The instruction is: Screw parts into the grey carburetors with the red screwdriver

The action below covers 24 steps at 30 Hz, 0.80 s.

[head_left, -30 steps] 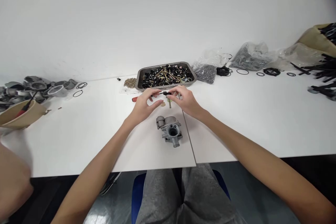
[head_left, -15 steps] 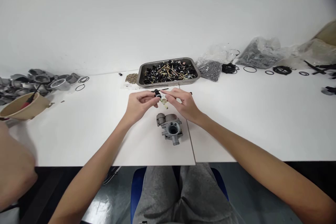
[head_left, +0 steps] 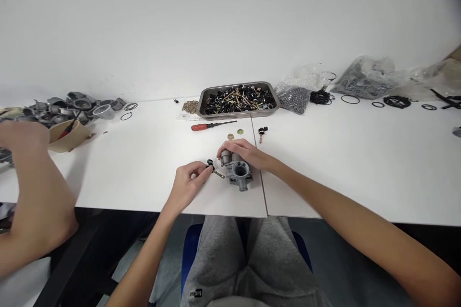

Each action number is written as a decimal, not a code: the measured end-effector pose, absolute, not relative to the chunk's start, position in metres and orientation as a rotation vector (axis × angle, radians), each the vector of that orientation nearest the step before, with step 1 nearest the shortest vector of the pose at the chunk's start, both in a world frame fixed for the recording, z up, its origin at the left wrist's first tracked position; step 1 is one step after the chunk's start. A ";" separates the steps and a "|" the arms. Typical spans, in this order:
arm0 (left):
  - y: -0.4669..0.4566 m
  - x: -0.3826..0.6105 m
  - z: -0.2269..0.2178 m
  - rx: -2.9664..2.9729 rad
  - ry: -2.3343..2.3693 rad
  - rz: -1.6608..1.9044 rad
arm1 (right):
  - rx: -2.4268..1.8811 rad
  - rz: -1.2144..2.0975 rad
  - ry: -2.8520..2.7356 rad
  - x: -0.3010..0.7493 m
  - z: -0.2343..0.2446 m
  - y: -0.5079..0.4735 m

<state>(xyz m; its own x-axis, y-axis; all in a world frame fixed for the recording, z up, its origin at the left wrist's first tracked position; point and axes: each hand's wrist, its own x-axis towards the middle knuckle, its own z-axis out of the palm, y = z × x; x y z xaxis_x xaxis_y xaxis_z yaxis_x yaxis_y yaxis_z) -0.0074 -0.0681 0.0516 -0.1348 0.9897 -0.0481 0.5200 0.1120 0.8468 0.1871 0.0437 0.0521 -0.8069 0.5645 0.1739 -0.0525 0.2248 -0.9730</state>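
In my left hand (head_left: pixel 189 184), thumb and fingertips pinch a small black fitting (head_left: pixel 211 165) with a thin brass-coloured stem pointing right. A grey metal carburetor (head_left: pixel 240 177) stands on the white table, its round bore facing me. My right hand (head_left: pixel 245 151) reaches over the back of the carburetor and grips it, fingers curled round its far left side. The stem's tip lies close to the carburetor's left side; whether they touch I cannot tell. Behind the hands lie a red-handled screwdriver (head_left: pixel 204 126), a brass disc (head_left: pixel 231 136) and a green disc (head_left: pixel 240 131).
A metal tray (head_left: pixel 237 114) of small fittings stands at the back, beside brass pieces (head_left: pixel 189 106) and a plastic bag (head_left: pixel 293 98). Black rings (head_left: pixel 396 101) lie right. At left are grey castings (head_left: pixel 54 110), a tan bowl (head_left: pixel 72 138) and another person's arm (head_left: pixel 39 192).
Both hands have come down towards me and apart. My left hand keeps the black fitting, now beside the carburetor; my right hand has taken hold of the carburetor. The discs and screwdriver are now uncovered.
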 end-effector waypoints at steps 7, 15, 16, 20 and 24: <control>-0.064 -0.003 0.058 1.491 1.748 0.878 | -0.502 1.710 -1.933 0.185 0.045 0.046; -0.064 -0.002 0.057 1.497 1.818 0.852 | -0.575 1.711 -1.881 0.183 0.045 0.042; -0.064 -0.002 0.058 1.512 1.841 0.845 | -0.588 1.702 -1.868 0.182 0.045 0.041; -0.070 0.002 0.065 1.583 2.012 0.740 | -0.639 1.641 -1.842 0.181 0.044 0.040; -0.077 0.008 0.077 1.732 2.157 0.539 | -0.661 1.563 -1.843 0.180 0.044 0.038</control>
<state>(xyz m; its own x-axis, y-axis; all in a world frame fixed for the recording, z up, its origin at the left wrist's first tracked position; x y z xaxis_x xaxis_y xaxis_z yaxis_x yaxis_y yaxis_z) 0.0076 -0.0765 0.0771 -0.2124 0.9771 -0.0142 0.8554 0.1929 0.4807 0.1799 0.0376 0.0442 -0.6789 0.7208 0.1400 -0.0202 0.1722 -0.9849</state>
